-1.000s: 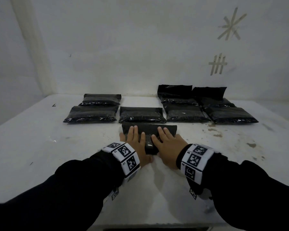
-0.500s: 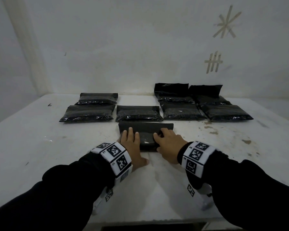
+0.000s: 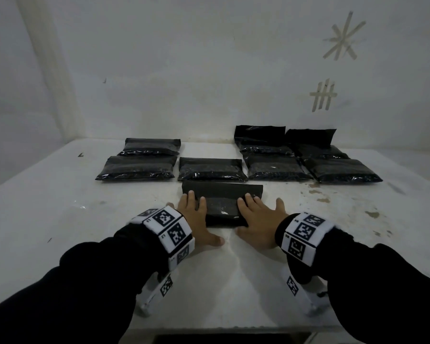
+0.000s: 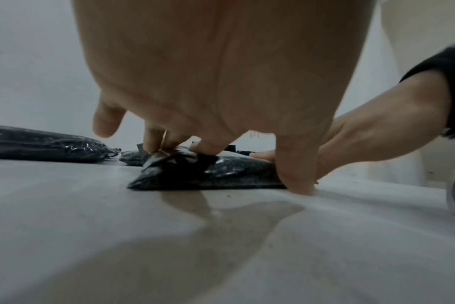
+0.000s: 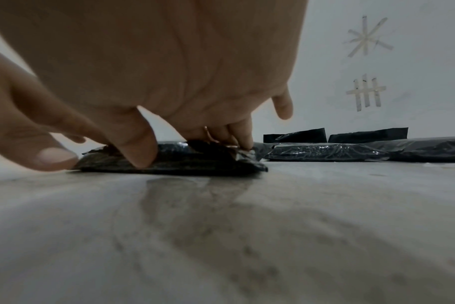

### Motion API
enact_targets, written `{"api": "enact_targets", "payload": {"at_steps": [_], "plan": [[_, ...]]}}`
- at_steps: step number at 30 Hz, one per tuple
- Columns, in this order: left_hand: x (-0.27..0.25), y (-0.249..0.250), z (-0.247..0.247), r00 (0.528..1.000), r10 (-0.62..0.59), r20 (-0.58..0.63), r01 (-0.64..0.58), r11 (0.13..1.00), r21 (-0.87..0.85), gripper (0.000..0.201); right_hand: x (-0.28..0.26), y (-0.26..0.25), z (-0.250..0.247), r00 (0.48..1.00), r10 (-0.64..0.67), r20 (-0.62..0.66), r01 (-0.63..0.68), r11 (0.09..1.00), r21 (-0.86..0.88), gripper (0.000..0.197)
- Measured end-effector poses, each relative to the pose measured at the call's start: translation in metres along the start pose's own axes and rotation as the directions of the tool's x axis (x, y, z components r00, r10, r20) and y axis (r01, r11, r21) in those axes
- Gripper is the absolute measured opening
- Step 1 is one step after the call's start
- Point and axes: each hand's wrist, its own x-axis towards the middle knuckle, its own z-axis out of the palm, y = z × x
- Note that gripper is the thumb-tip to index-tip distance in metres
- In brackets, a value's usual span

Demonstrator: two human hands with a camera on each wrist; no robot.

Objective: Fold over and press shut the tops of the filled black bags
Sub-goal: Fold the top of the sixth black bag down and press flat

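White table, seen from the person's side, largest item first. At 11 o'clock from the hands lie three flat black bags with tops already laid over; at 1 o'clock lies a second group, of which the two rearmost bags show tops standing upright against the wall, so by judgement they remain to be folded. Tape marks sit high on the wall at 1 o'clock.

At 12 o'clock, just ahead of both wrists, lies the bag in hand, flat on the table, its top flap turned toward the person. The left hand covers the bag's left end and the right hand its right end; both hands are spread, fingers pressing down on the fold, the thumbs on the table by the near edge. The wrist views show fingertips crumpling the film at the corners.

Handling, by judgement: thin, glossy, slippery film over loose granular fill; soft, pliable, moderately weighty. Press along the fold line from the two ends.
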Motion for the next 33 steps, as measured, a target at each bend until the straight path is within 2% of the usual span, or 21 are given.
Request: {"api": "enact_targets", "payload": {"at_steps": [3, 8, 10, 13, 16, 21, 24, 26, 28, 31, 33], "plan": [[0.001, 0.0, -0.002, 0.999, 0.014, 0.031, -0.011, 0.998, -0.068, 0.106, -0.001, -0.001, -0.002, 1.0, -0.009, 0.023, 0.008, 0.998, 0.069, 0.072], [0.008, -0.021, -0.004, 0.993, 0.104, 0.055, -0.077, 0.927, -0.367, 0.113, -0.009, 0.005, -0.009, 0.999, -0.039, 0.034, 0.028, 0.965, 0.26, 0.075], [0.006, -0.025, -0.004, 0.993, 0.096, 0.062, -0.07, 0.94, -0.333, 0.115, -0.011, 0.007, -0.011, 1.0, -0.027, 0.01, 0.024, 0.97, 0.242, 0.071], [0.0, -0.023, -0.004, 0.996, 0.049, 0.07, -0.034, 0.981, -0.192, 0.104, -0.01, 0.01, -0.009, 0.999, 0.01, -0.044, -0.004, 0.991, 0.133, 0.062], [-0.003, -0.023, -0.006, 0.995, 0.045, 0.086, -0.031, 0.987, -0.157, 0.101, -0.008, 0.013, -0.008, 0.999, 0.025, -0.028, -0.021, 0.989, 0.148, 0.061], [0.003, -0.032, -0.004, 0.992, 0.069, 0.106, -0.036, 0.956, -0.29, 0.108, -0.005, 0.013, -0.006, 0.993, -0.017, 0.115, -0.018, 0.954, 0.299, 0.076], [0.006, -0.042, -0.002, 0.993, 0.093, 0.077, -0.049, 0.896, -0.442, 0.114, -0.003, 0.016, -0.005, 0.992, -0.002, 0.129, -0.045, 0.932, 0.36, 0.084], [0.006, -0.045, -0.002, 0.994, 0.087, 0.061, -0.047, 0.876, -0.479, 0.102, -0.003, 0.02, -0.005, 0.991, 0.0, 0.133, -0.051, 0.922, 0.384, 0.088], [0.005, -0.044, -0.002, 0.995, 0.076, 0.058, -0.044, 0.902, -0.43, 0.091, -0.003, 0.024, -0.004, 0.988, 0.004, 0.157, -0.064, 0.924, 0.377, 0.088], [0.001, -0.039, -0.004, 0.995, 0.04, 0.093, -0.016, 0.97, -0.243, 0.096, -0.007, 0.026, -0.005, 0.98, -0.006, 0.201, -0.064, 0.939, 0.339, 0.085], [-0.003, -0.036, -0.005, 0.991, 0.026, 0.135, -0.001, 0.983, -0.182, 0.098, -0.009, 0.025, -0.005, 0.979, 0.004, 0.205, -0.063, 0.957, 0.282, 0.082]]}}
